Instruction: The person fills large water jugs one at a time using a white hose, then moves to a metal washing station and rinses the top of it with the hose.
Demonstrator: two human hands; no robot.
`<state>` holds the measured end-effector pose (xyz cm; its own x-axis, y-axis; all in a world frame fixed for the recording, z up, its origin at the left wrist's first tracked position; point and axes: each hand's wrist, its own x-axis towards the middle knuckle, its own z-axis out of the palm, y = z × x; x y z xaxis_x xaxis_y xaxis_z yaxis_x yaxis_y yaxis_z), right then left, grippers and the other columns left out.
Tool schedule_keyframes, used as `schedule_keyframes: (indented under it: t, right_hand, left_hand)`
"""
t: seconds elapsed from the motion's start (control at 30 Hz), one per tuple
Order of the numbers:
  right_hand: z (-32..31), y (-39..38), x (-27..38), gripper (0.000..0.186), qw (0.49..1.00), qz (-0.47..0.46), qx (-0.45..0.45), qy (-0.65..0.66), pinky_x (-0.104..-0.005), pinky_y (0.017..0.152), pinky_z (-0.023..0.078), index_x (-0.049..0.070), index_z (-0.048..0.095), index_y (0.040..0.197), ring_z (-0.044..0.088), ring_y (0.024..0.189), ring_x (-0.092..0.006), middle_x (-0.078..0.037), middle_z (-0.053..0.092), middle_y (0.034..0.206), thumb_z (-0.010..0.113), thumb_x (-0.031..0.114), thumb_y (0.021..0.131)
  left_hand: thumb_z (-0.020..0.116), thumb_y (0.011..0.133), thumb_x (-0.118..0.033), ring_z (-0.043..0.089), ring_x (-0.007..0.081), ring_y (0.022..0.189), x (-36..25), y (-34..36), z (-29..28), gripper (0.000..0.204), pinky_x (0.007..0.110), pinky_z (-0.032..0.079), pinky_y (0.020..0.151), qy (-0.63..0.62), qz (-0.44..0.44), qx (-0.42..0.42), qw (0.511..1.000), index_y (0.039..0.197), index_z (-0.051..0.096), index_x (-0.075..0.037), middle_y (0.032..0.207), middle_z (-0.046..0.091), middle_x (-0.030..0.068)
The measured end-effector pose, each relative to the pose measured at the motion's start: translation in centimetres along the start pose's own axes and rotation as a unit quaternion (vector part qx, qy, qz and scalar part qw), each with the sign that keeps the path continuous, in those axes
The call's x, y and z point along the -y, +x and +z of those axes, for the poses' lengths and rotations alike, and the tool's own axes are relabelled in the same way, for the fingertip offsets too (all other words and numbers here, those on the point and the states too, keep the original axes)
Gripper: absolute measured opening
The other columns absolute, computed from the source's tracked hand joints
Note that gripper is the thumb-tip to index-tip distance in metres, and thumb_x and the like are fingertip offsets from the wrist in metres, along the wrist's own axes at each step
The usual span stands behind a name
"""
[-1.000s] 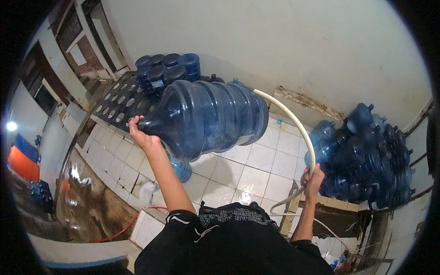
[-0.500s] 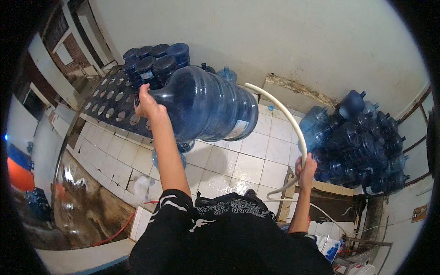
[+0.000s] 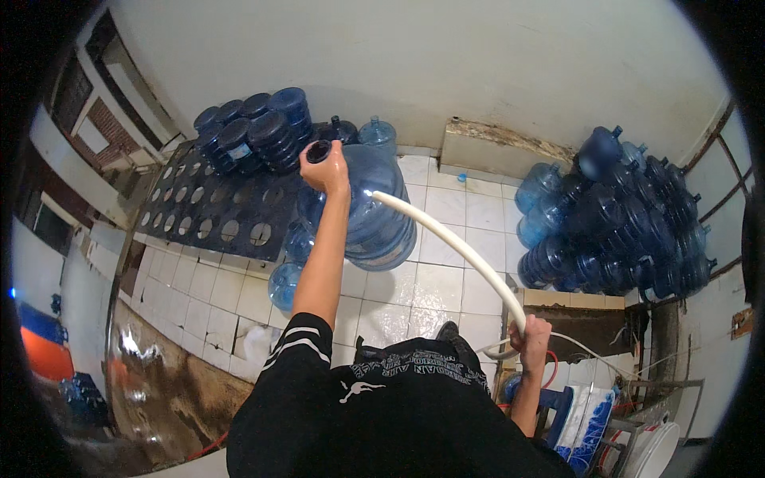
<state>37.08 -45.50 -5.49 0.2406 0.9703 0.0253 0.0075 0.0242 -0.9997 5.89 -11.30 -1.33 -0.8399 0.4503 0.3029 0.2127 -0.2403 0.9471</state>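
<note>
My left hand (image 3: 323, 169) is wrapped round the neck of a large blue water jug (image 3: 366, 223), whose dark open mouth faces up toward me; my forearm hides part of its body. My right hand (image 3: 529, 338) grips a cream hose (image 3: 446, 237) that arches leftward, its tip over the jug's shoulder, beside the neck. Whether the tip touches the plastic I cannot tell. Another lighter blue jug (image 3: 283, 287) stands on the tiles behind my left forearm.
Several jugs (image 3: 267, 139) are grouped on a dark perforated rack (image 3: 215, 203) at left. More are piled (image 3: 606, 231) at right, near a recess (image 3: 594, 323), a metal frame and a white bucket (image 3: 649, 446). A concrete ledge (image 3: 486, 143) runs along the back wall.
The jug has swung from lying sideways to nearly upright, its mouth now facing me. My right hand has moved down with the hose, whose tip has come lower and leftward toward the jug's neck.
</note>
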Motion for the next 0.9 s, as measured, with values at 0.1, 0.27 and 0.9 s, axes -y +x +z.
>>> schedule_keyframes:
  t: [0.1,0.27,0.9]
  right_hand:
    - [-0.1,0.1,-0.3,0.050,0.999,0.022,0.003,-0.027,-0.0225,0.036,0.023,0.001,0.058,0.063,0.032,0.038,-0.0053,0.003,0.041,0.046,0.042,0.037,0.092]
    - [-0.5,1.9,-1.3,0.051,0.999,0.032,0.013,-0.025,-0.0227,0.036,0.024,0.000,0.058,0.062,0.035,0.038,-0.0060,0.001,0.042,0.045,0.042,0.038,0.092]
    - [-13.3,16.9,-3.9,0.056,0.994,0.083,-0.047,0.048,-0.0210,0.033,0.023,-0.001,0.053,0.061,0.032,0.033,-0.0061,0.002,0.037,0.042,0.038,0.043,0.093]
  left_hand:
    - [0.077,0.054,-0.023,0.062,0.0292,0.077,2.2,-1.8,2.9,0.035,0.039,0.047,0.072,0.062,0.002,0.019,0.998,0.082,0.065,-0.007,0.082,0.065,0.0132]
    - [0.077,0.054,-0.025,0.059,0.0326,0.086,2.3,-3.6,7.8,0.045,0.041,0.045,0.079,0.140,-0.082,0.006,0.987,0.093,0.062,-0.008,0.092,0.062,0.0151]
    - [0.074,0.061,-0.013,0.057,0.0303,0.093,0.3,-7.3,27.4,0.052,0.039,0.047,0.082,-0.008,-0.203,-0.028,0.979,0.106,0.052,-0.001,0.103,0.056,0.0156]
